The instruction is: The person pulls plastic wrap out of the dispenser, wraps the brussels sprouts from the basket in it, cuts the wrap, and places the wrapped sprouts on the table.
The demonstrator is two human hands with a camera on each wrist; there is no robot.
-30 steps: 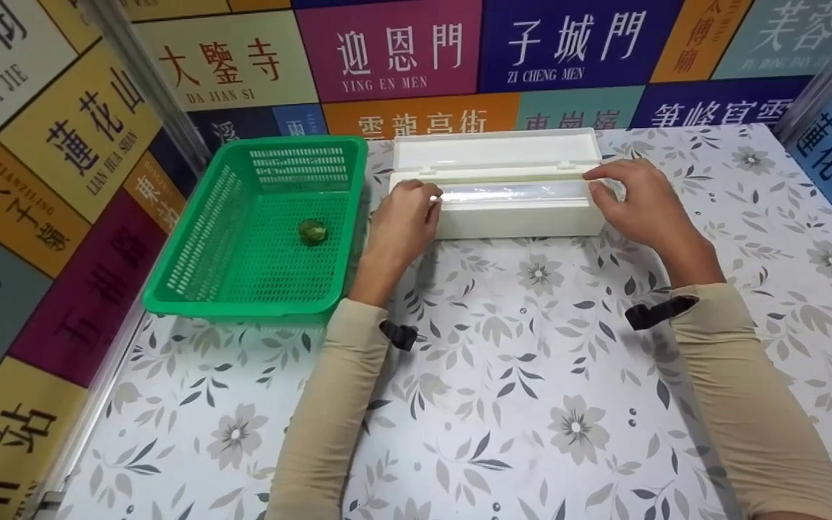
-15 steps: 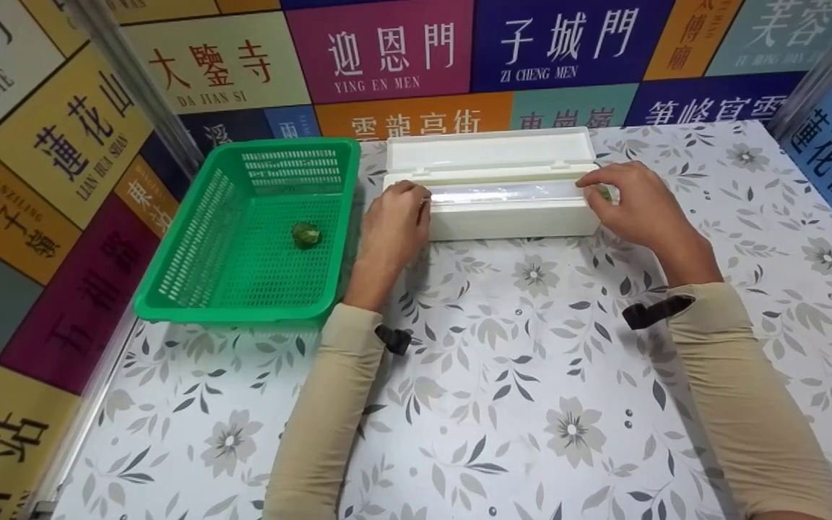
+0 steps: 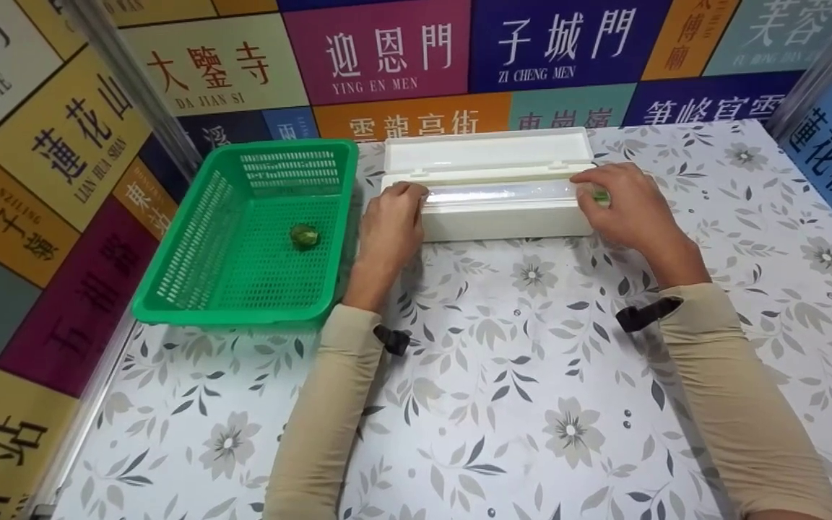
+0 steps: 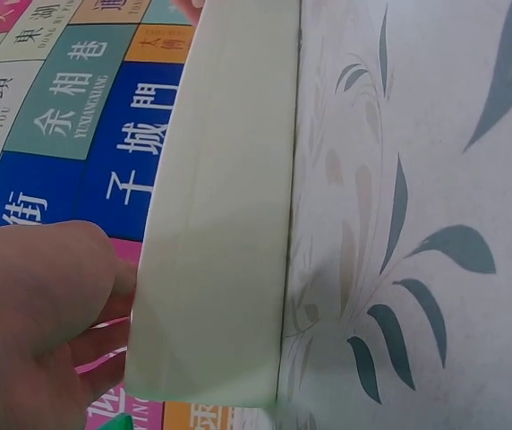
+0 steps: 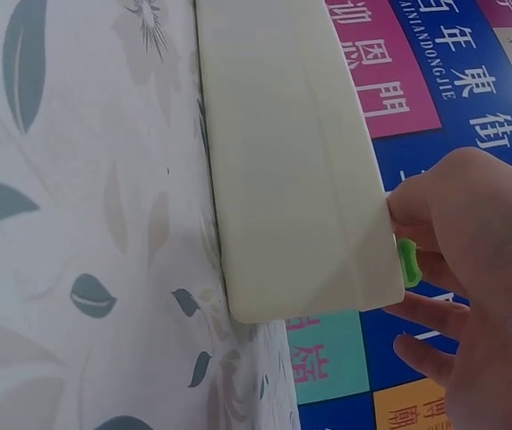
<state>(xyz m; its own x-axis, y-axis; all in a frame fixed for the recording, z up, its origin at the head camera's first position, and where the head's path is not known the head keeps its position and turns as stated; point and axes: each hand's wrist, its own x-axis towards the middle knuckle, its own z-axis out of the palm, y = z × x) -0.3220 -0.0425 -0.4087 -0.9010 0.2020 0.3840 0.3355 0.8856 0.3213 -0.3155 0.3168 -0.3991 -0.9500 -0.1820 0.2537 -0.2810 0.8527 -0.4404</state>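
Note:
A long white cling film box (image 3: pixel 510 224) stands at the back of the table, its lid (image 3: pixel 488 150) swung back. Shiny clear film (image 3: pixel 499 191) runs along the top opening. My left hand (image 3: pixel 392 224) grips the left end, thumb by the front upper edge and fingers behind, as the left wrist view shows. The right end is gripped by my right hand (image 3: pixel 625 206), thumb and index finger at the top edge. A bright green piece (image 5: pixel 409 262) shows between the box and that hand in the right wrist view. The fingertips are partly hidden behind the box.
To the left stands a green plastic basket (image 3: pixel 336 289) with a small green, leafy-looking lump (image 3: pixel 305 236) in it. A flower-patterned cloth (image 3: pixel 503 404) covers the table. Printed panels (image 3: pixel 387 50) stand close behind and on the left.
My right hand has shifted slightly left and closer onto the box's right end, and the green piece shows more. The left hand stays at the left end. The head view has shifted slightly.

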